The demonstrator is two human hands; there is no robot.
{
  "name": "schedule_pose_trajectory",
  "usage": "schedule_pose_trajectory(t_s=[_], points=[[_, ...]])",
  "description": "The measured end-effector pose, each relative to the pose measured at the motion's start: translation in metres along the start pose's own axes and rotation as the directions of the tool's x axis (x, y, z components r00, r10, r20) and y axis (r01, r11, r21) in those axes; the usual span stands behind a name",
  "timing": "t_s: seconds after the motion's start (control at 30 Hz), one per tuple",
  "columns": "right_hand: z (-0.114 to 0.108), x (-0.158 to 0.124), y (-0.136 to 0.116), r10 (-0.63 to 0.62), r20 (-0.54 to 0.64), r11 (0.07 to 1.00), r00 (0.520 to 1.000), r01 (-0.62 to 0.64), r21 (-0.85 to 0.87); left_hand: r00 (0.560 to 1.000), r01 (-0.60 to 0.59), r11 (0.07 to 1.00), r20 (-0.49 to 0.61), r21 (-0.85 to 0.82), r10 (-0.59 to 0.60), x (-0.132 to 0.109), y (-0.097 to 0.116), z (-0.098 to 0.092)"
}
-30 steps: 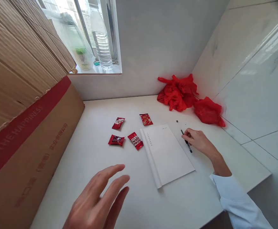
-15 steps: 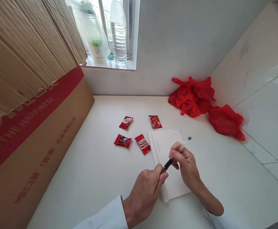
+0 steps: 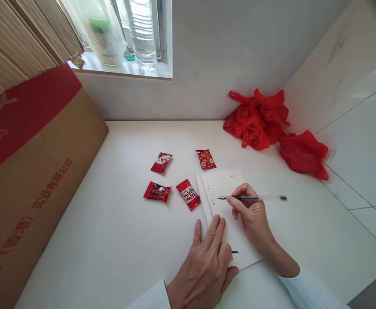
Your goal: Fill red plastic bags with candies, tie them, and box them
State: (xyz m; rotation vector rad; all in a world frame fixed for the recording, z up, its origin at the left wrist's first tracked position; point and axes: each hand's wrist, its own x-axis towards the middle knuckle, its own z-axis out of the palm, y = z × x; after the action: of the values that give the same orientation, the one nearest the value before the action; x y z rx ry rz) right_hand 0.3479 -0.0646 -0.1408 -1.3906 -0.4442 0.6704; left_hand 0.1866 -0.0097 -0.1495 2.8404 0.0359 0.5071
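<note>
My right hand is closed round a gel pen with a clear barrel. The pen's tip points left, just beside a column of small written marks on the notebook. My left hand rests palm down over the notebook's lower left part, some fingers stretched forward. Its index finger is curled above the thumb, and a black pen cap pokes out between them, mostly hidden. Left of the page lies a red candy packet, the nearest of several.
Further candy packets lie on the white table. Crumpled red plastic bags sit against the back right wall. A large cardboard box stands at the left. On the window sill are a water bottle and a bagged cup.
The cap has come off the pen. My left hand has flattened onto the notebook with the cap, and my right hand has turned the pen tip toward the writing. The view has shifted slightly.
</note>
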Motion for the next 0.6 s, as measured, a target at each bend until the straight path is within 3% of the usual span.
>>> schedule_pose_trajectory(t_s=[0.07,0.2,0.33,0.6], points=[[0.005,-0.002,0.004,-0.029,-0.002,0.998,1.000,0.029,-0.058,1.000,-0.010,1.000,0.023,0.008,0.010,0.000,-0.001,0.003],[0.008,0.000,0.005,-0.002,0.113,0.980,0.994,0.024,-0.199,1.000,-0.012,0.999,0.011,0.033,0.011,0.000,-0.001,0.007],[0.006,0.001,0.008,-0.084,0.094,0.927,0.992,0.112,-0.357,1.000,-0.024,0.999,-0.017,0.045,0.025,-0.001,-0.002,0.011],[0.001,-0.001,0.013,-0.100,0.155,0.891,0.983,0.158,-0.426,0.998,-0.034,0.998,-0.047,0.061,0.037,0.002,-0.002,0.010]])
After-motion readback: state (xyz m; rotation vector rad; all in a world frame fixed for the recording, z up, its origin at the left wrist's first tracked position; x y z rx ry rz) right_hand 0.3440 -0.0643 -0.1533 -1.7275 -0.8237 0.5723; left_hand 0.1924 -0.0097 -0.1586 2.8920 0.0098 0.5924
